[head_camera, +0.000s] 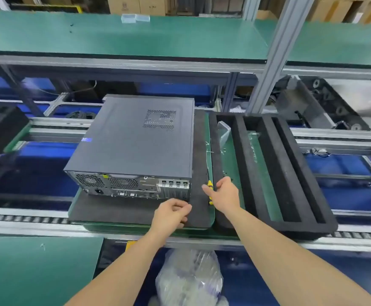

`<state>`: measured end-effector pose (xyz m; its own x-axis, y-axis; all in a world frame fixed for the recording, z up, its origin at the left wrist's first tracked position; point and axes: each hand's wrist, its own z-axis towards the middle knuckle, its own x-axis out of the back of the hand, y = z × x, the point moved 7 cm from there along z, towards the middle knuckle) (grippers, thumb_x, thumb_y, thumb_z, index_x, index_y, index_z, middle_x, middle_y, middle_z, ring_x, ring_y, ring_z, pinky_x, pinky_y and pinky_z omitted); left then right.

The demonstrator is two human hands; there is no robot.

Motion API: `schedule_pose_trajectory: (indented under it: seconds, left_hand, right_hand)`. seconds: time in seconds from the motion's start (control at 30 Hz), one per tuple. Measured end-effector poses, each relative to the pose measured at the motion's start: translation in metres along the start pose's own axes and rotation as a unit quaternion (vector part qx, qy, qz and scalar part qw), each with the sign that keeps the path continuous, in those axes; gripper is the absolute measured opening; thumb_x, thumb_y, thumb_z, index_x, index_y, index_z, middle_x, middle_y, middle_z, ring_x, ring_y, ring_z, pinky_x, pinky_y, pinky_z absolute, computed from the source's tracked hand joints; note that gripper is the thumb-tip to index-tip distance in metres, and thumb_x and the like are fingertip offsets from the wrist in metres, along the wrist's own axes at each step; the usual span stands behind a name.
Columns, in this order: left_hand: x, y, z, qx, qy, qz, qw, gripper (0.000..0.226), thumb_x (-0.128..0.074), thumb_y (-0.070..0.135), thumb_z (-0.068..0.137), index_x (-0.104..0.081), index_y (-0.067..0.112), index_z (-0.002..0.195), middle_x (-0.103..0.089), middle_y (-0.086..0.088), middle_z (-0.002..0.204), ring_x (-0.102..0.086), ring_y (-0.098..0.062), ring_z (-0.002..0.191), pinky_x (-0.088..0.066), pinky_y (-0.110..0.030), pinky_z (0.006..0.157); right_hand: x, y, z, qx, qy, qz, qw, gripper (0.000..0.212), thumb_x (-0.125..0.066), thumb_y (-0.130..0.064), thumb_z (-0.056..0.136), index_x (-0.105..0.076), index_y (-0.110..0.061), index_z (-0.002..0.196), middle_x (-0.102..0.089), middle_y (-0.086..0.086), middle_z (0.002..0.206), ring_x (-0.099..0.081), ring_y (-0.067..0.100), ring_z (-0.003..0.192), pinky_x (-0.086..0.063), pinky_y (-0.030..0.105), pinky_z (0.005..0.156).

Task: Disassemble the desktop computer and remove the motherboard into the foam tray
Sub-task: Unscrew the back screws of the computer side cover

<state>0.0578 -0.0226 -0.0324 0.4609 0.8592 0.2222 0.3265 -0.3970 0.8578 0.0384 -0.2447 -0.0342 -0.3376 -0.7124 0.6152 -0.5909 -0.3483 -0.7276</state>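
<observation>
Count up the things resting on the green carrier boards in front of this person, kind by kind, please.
Desktop computer: 1
Black foam mat: 1
Black foam tray: 1
Yellow-handled tool: 1
Clear plastic bag, lying in the tray: 1
Total: 5

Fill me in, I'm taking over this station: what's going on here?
A dark grey metal desktop computer case lies closed on a black foam mat, rear ports toward the person. Their right hand reaches over a yellow-handled tool beside it; the left hand, fingers curled, is at the case's rear corner. The black slotted foam tray on the right holds no motherboard.
</observation>
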Motion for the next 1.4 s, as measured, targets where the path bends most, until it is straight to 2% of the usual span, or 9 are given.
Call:
schedule_pose_trajectory:
  seconds: [0.2,0.3,0.4,0.5,0.63,0.8,1.03,1.27,1.4]
  left_hand:
    - [0.005,-0.002,0.003,0.014,0.037,0.010,0.999,0.010,-0.072,0.033,0.093,-0.074,0.027,0.100,-0.076,0.003,0.093,-0.075,-0.011,0.082,-0.065,-0.031,0.073]
    - [0.019,-0.010,0.000,0.020,0.077,0.025,0.996,0.007,-0.069,0.029,0.094,-0.073,0.026,0.098,-0.076,0.002,0.092,-0.075,-0.012,0.079,-0.065,-0.031,0.071]
    - [0.037,-0.022,-0.007,0.028,0.119,0.014,0.992,0.007,-0.066,0.027,0.094,-0.073,0.026,0.095,-0.077,0.001,0.091,-0.075,-0.012,0.077,-0.064,-0.031,0.069]
    - [0.057,-0.032,-0.019,0.043,0.149,-0.001,0.988,0.009,-0.065,0.024,0.094,-0.073,0.024,0.097,-0.076,0.001,0.092,-0.075,-0.014,0.078,-0.065,-0.035,0.072]
    - [0.083,-0.047,-0.046,0.055,0.194,-0.028,0.979,0.008,-0.065,0.026,0.095,-0.073,0.023,0.098,-0.076,0.000,0.095,-0.075,-0.018,0.079,-0.063,-0.037,0.073]
    - [0.113,-0.085,-0.101,0.091,0.282,-0.053,0.954,0.009,-0.068,0.028,0.091,-0.074,0.023,0.096,-0.077,0.001,0.094,-0.074,-0.020,0.076,-0.063,-0.043,0.078]
    - [0.154,-0.172,-0.206,0.163,0.399,-0.078,0.899,0.008,-0.069,0.024,0.085,-0.076,0.021,0.081,-0.077,-0.001,0.077,-0.074,-0.025,0.082,-0.061,-0.045,0.084]
    - [0.194,-0.260,-0.311,0.250,0.503,-0.070,0.824,0.013,-0.069,0.014,0.085,-0.077,0.019,0.076,-0.078,-0.001,0.095,-0.068,-0.021,0.107,-0.050,-0.028,0.086]
    - [0.207,-0.303,-0.349,0.283,0.524,-0.103,0.797,0.014,-0.072,0.008,0.085,-0.065,0.014,0.095,-0.072,-0.012,0.105,-0.070,-0.034,0.099,-0.056,-0.041,0.089]
  right_hand:
    - [-0.011,0.023,-0.002,-0.045,-0.004,-0.032,0.998,0.041,-0.085,-0.037,0.085,-0.058,-0.011,0.104,-0.068,0.009,0.100,-0.058,0.018,0.079,-0.043,0.032,0.068]
    - [-0.010,0.021,0.001,-0.038,-0.018,-0.051,0.998,0.041,-0.082,-0.039,0.087,-0.059,-0.011,0.107,-0.066,0.007,0.101,-0.061,0.022,0.088,-0.046,0.033,0.073]
    - [-0.001,0.003,-0.003,0.005,0.020,-0.048,0.999,0.041,-0.079,-0.042,0.088,-0.054,-0.015,0.105,-0.055,0.003,0.104,-0.058,0.023,0.094,-0.049,0.037,0.078]
    - [0.002,-0.036,-0.026,0.103,0.061,-0.033,0.992,0.025,-0.066,-0.039,0.094,-0.056,-0.019,0.084,-0.062,-0.001,0.082,-0.059,0.018,0.075,-0.048,0.035,0.065]
    - [-0.042,-0.062,-0.076,0.151,-0.054,-0.024,0.987,0.039,-0.055,-0.034,0.085,-0.049,-0.012,0.053,-0.049,0.004,0.045,-0.047,0.024,0.045,-0.042,0.032,0.049]
    - [-0.118,-0.057,-0.134,0.136,-0.239,-0.021,0.961,0.031,-0.058,-0.029,0.083,-0.066,-0.008,0.061,-0.069,0.011,0.062,-0.071,0.032,0.066,-0.062,0.046,0.067]
    - [-0.210,-0.061,-0.232,0.126,-0.433,-0.031,0.892,0.017,-0.064,-0.021,0.092,-0.069,-0.011,0.079,-0.068,0.007,0.068,-0.064,0.022,0.052,-0.054,0.033,0.053]
    - [-0.276,-0.049,-0.336,0.130,-0.490,-0.070,0.859,0.007,-0.065,-0.017,0.092,-0.064,-0.013,0.087,-0.068,0.007,0.074,-0.059,0.018,0.054,-0.052,0.030,0.053]
    - [-0.312,-0.043,-0.381,0.191,-0.493,-0.139,0.838,0.009,-0.070,-0.026,0.086,-0.071,-0.018,0.088,-0.076,0.002,0.085,-0.070,0.018,0.074,-0.057,0.030,0.068]
